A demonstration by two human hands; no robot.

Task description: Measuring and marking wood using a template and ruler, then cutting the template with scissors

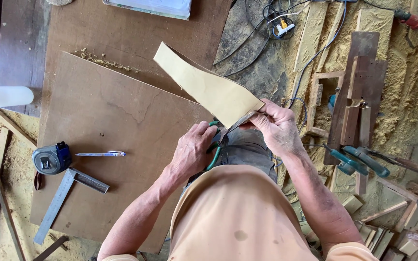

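We hold a tan strip of sandpaper (pixel 209 87) up in the air, over the edge of the big brown plywood sheet (pixel 107 125) and just in front of our body. Our right hand (pixel 276 126) pinches the near end of the strip, fingers shut tight on it. Our left hand (pixel 194 150) is closed around green-handled scissors (pixel 215 145), and the blades meet the strip right at that near end. We think the step in hand is cutting the strip, and it looks like it has only just begun. The next move seems to call for a steady pull from the right hand, so the strip stays flat while the blades close. On the plywood surface lie a blue and grey tape measure (pixel 52 158), a pen (pixel 101 153) just beside it, and a metal try square (pixel 66 200) near both. A white plastic bottle (pixel 8 95) lies on its side at the left; we cannot tell what is in it. Two green-handled clamps (pixel 359 162) rest on the sawdust-covered floor (pixel 412 106) to our right, among wood scraps.
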